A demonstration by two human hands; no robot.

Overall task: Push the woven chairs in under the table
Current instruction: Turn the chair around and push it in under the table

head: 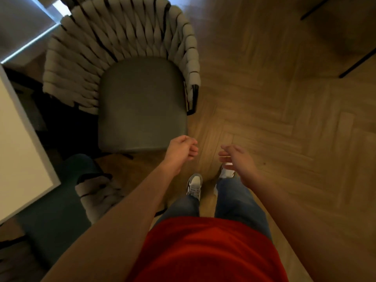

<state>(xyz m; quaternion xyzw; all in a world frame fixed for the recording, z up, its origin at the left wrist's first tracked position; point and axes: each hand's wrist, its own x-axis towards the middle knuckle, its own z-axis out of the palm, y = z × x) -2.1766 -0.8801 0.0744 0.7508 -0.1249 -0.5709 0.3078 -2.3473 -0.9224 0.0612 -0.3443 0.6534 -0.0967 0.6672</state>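
Chair (140, 102) with the woven back stands on the wooden floor (274, 119), out from the white table (18, 139) at the left, its seat front turned toward the person. Nothing is held: the left hand (182, 150) is loosely curled just beside the seat's near corner, and the right hand (237, 159) hangs open over the floor, its fingers (224, 154) relaxed. The woven back or arm rim is probably best gripped with both hands, so that the chair is turned and slid straight in without its legs catching.

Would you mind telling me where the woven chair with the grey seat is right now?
The woven chair stands upper left in the head view, beside the white table.
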